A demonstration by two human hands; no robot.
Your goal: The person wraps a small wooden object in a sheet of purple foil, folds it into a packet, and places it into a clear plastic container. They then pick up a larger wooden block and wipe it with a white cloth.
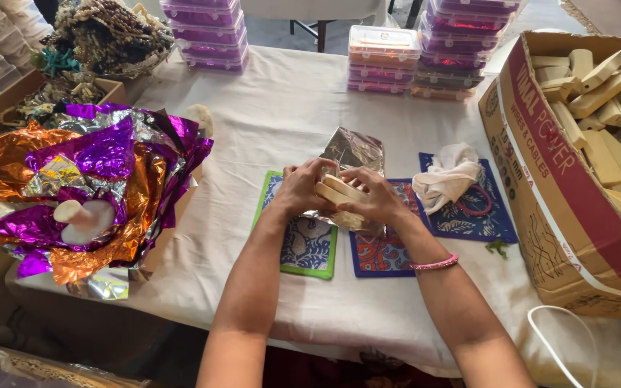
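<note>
We hold a few pale, flat wooden blocks (341, 192) stacked together above the table's middle, resting on a crinkled sheet of silver foil (354, 152). Our left hand (301, 188) curls its fingers around the stack's near end; our right hand (372, 195) clamps the far end, thumb on top, a pink bangle (434, 264) at the wrist.

Our judgement: keeping the blocks squared and edges flush before folding the foil would give a tight wrap; a loose stack may slide apart.

Under the hands lie printed fabric mats, one green-bordered (303, 244), one red and blue (382, 253). A crumpled white cloth (445, 179) sits just right. Further right, a cardboard box (562, 215) holds many more such blocks. At left, a heap of purple, orange and silver foil sheets (88, 187). Stacked clear plastic boxes (382, 57) stand beyond.
</note>
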